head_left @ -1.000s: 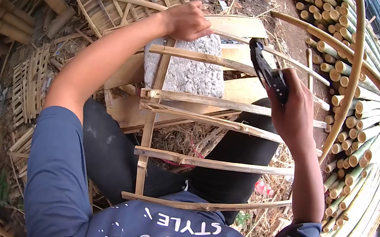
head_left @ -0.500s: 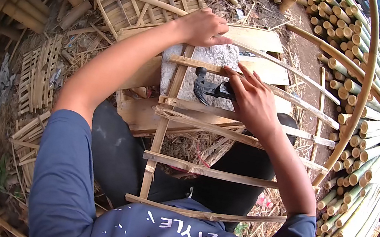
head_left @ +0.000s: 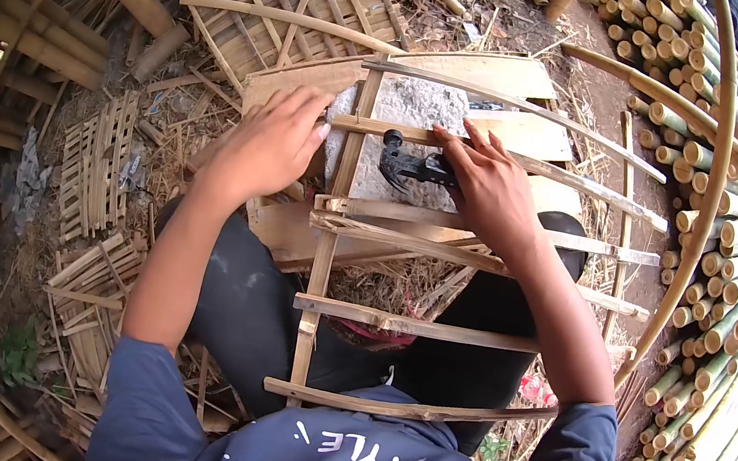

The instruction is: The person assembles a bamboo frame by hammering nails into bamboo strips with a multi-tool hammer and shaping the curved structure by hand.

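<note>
A bamboo frame (head_left: 321, 262) of several cross slats on two long strips lies over my lap and a rough stone block (head_left: 411, 105). My left hand (head_left: 271, 144) is at the left end of the second bamboo slat (head_left: 363, 125), its fingers drawn together around that end. My right hand (head_left: 495, 189) has a black claw hammer (head_left: 395, 164) under its palm, head pointing left, handle mostly hidden. The fingertips of that hand rest on the same slat. Above it, the top slat (head_left: 510, 99) lies across both strips.
Flat bamboo boards (head_left: 505, 75) lie under and behind the block. Stacked bamboo poles (head_left: 719, 263) fill the right side, with a curved pole (head_left: 718, 164) standing before them. Woven bamboo panels (head_left: 301, 1) lean at the back left. Split offcuts (head_left: 89, 280) litter the ground at left.
My left hand has left the top slat and come down and left to the second slat's end. My right hand stays with the hammer in nearly the same place.
</note>
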